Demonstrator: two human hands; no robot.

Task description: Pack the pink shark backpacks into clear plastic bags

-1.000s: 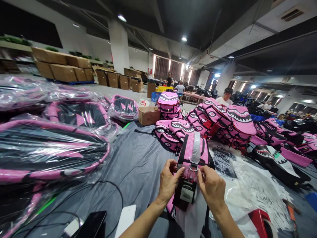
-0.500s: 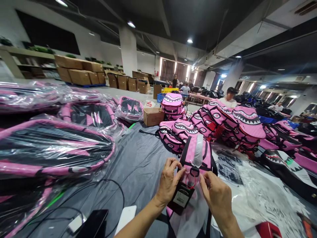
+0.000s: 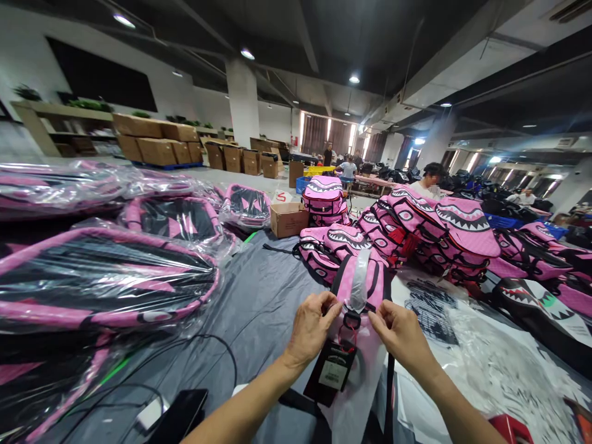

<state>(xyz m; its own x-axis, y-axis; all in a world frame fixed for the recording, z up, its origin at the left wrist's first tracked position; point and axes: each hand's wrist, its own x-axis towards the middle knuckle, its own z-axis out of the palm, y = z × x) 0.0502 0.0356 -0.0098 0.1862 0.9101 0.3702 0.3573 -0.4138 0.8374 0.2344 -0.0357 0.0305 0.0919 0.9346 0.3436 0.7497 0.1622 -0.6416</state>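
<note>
A pink and black backpack (image 3: 340, 287) lies before me, a translucent wrap (image 3: 359, 287) round its top handle. My left hand (image 3: 312, 327) pinches at the strap area left of the black buckle (image 3: 352, 319). On the buckle's other side, my right hand (image 3: 400, 333) has thumb and fingertips pressed together. What either pinch holds is too small to tell. Below the buckle hangs a black tag (image 3: 330, 373) with a white label, on a red loop. A translucent sheet (image 3: 358, 385) spreads beneath the buckle.
Plastic-wrapped pink bags (image 3: 106, 277) fill the left side. More pink shark-face backpacks (image 3: 467, 225) are piled ahead and right, near a cardboard box (image 3: 289, 219). A black phone (image 3: 180, 416) and cables lie front left. Printed plastic bags (image 3: 490, 364) cover the right. A person sits beyond the pile.
The backpack top and tag have shifted slightly left and tilted. My right hand has moved a little left and up, its forearm now reaching in from farther right. The white phone-like object is mostly covered.
</note>
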